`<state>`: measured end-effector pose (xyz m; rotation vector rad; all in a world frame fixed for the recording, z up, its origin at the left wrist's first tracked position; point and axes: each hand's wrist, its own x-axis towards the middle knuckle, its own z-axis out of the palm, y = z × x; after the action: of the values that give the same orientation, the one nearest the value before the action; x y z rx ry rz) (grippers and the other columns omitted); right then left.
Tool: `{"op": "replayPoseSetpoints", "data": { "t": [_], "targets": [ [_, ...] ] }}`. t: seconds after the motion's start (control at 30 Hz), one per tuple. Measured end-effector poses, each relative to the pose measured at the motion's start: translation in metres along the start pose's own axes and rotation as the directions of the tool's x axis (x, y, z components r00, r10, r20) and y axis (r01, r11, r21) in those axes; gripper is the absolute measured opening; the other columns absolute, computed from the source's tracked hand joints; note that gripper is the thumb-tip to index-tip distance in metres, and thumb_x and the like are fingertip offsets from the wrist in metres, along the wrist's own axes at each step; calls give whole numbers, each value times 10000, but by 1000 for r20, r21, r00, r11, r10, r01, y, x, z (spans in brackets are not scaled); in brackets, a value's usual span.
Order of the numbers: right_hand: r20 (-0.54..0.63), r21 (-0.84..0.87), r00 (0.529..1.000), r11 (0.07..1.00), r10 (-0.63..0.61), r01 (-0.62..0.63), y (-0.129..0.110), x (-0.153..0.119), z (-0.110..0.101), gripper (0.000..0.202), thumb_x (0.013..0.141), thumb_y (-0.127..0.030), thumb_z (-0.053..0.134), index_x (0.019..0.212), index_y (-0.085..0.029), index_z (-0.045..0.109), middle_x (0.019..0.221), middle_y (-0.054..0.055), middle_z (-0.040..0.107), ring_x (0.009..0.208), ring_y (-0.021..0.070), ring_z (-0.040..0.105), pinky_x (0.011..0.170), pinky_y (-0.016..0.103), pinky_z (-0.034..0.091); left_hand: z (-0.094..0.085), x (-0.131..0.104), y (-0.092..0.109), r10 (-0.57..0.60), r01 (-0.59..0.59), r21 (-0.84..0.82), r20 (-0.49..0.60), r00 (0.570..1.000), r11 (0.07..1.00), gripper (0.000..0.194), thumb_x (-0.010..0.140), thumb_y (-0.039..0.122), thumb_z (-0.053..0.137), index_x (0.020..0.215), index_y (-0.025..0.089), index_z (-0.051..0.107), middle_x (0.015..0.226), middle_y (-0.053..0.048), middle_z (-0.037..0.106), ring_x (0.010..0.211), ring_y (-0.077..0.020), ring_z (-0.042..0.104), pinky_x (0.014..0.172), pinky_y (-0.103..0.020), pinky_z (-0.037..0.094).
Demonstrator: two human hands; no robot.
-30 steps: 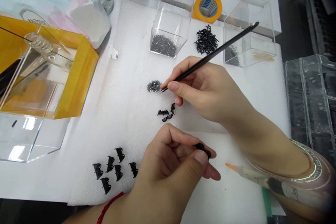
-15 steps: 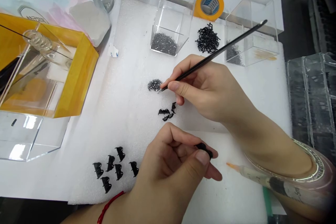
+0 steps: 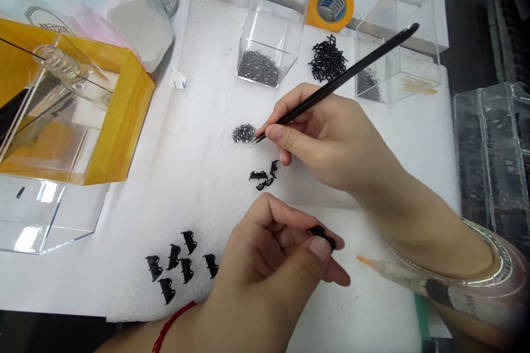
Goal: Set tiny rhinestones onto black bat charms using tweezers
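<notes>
My right hand (image 3: 327,138) grips black tweezers (image 3: 351,71) like a pen. Their fine tips touch or hover at the lower right edge of a heap of tiny shiny dark parts (image 3: 243,133); whether a part is between them I cannot tell. Below, my left hand (image 3: 285,265) pinches a small black plastic part (image 3: 323,236) between thumb and fingers, which cover most of it. Just above that hand lie a few loose black clip-like pieces (image 3: 259,175). Several similar black pieces (image 3: 174,256) stand to its left on the white foam sheet (image 3: 165,176).
Clear boxes (image 3: 269,38) with tiny dark parts stand at the back, near a pile of black pins (image 3: 328,59) and a yellow tape roll (image 3: 330,6). A yellow-sided box (image 3: 120,121) sits left. An orange-tipped syringe (image 3: 397,273) lies by my right forearm.
The tweezers have turned slightly in my right hand, their broad side now showing more and the rear end a little lower. My left hand keeps its hold on the black part.
</notes>
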<state>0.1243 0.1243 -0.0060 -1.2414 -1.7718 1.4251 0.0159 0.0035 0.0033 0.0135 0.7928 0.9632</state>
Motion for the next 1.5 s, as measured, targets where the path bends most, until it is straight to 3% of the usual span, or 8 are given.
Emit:
{"op": "replayPoseSetpoints", "data": {
  "t": [0.33,0.63,0.83,1.1,1.5],
  "targets": [
    [-5,24,1000,1000,0,0,1,1,0,132,840,-90,648,778,-181,574,745,-10,634,480,64,546,449,209,483,-1,1,0,-3,3,25,18,1000,1000,97,845,94,635,796,171,603,795,7,690,644,-80,647,690,-223,559],
    [-16,53,999,998,36,-35,-3,0,2,177,826,-37,635,748,-181,567,702,-15,630,478,65,537,437,202,490,0,2,-7,47,-48,-67,-4,999,997,95,825,97,653,782,174,616,767,2,698,613,-81,642,657,-212,559],
    [15,30,999,998,47,-48,-4,0,1,185,823,-16,616,746,-175,563,690,-11,632,487,69,542,445,204,494,2,2,-1,14,-14,-5,-12,1000,1000,131,792,93,683,743,161,582,738,4,686,586,-80,635,635,-213,550],
    [-23,17,1000,1000,3,-3,1,0,1,89,844,-123,636,819,-180,573,839,12,648,492,63,552,452,209,493,2,1,-3,-16,14,-66,-28,999,998,110,828,94,646,772,166,586,766,12,699,603,-56,636,658,-181,495],
    [-20,51,1000,999,12,-11,3,2,2,108,844,-93,627,812,-187,584,801,9,655,467,63,544,437,205,486,3,0,-4,-11,8,-51,-44,999,999,125,792,152,705,762,164,584,762,0,696,589,-67,626,636,-201,486]
  ]
}}
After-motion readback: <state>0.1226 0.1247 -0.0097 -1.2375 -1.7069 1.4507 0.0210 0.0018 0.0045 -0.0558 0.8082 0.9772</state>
